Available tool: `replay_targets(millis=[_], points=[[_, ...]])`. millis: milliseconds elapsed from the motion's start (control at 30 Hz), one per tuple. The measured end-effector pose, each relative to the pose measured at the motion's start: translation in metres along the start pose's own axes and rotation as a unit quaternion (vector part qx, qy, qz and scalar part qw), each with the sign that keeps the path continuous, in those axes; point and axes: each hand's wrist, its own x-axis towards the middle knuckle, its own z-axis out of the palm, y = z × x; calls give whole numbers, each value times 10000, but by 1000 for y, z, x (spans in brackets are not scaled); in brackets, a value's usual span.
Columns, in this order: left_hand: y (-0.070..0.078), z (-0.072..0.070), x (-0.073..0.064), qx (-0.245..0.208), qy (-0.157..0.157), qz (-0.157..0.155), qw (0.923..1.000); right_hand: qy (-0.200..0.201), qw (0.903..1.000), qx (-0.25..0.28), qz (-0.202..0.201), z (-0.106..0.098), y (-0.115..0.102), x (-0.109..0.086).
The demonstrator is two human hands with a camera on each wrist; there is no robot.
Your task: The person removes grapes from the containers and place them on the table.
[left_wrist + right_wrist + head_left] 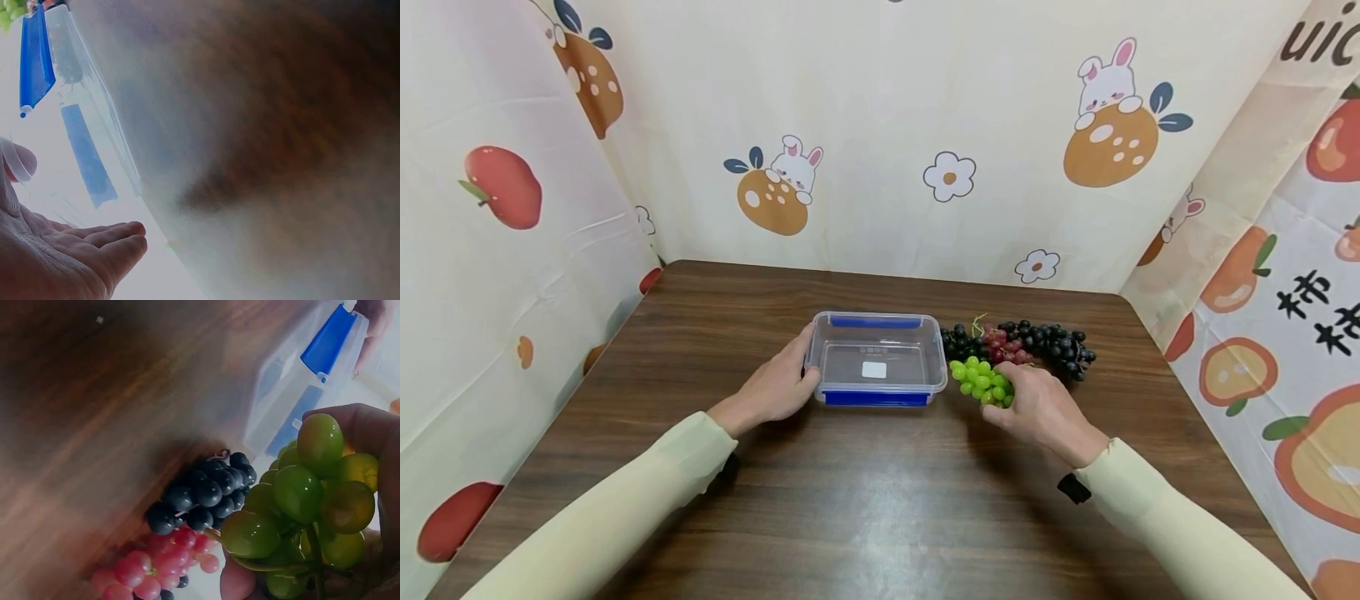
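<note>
A clear plastic food container (880, 386) with blue side clips stands on the table, its inside showing bare except for a white label on the base. My left hand (781, 377) rests against its left end, fingers fairly straight, thumb near the front corner; the left wrist view shows the hand (81, 253) beside the clear wall. Just right of the container, my right hand (1041, 408) grips a bunch of green grapes (979, 379) between thumb and fingers. Up close in the right wrist view, the green grapes (306, 494) hang above the table, with their stem showing.
Behind the right hand lie bunches of black grapes (1060, 346) and red grapes (1002, 343), with another black bunch (958, 343) close to the container's right wall. The brown wooden table (865, 500) is bordered by printed cloth (880, 100) at the back and sides.
</note>
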Motion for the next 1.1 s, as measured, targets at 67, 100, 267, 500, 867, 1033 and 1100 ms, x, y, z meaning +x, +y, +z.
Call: replay_targets(millis=[67,100,267,500,867,1033,1100], points=[[0,0,0,3,3,-2,10000,-86,10000,-12,14,2,1,-1],[0,0,0,8,5,-3,10000,-137,9999,1,23,3,2,-2],[0,0,0,12,4,-19,10000,-294,9995,44,53,6,2,-3],[0,1,0,15,-15,-16,10000,-498,9987,47,-18,12,3,-4],[-1,1,0,5,-15,-35,10000,-963,9952,-13,180,24,5,-4],[0,1,1,21,-30,-36,10000,-974,9951,-26,149,27,7,-4],[0,1,1,25,-39,-45,10000,-994,9949,-43,133,27,8,-4]])
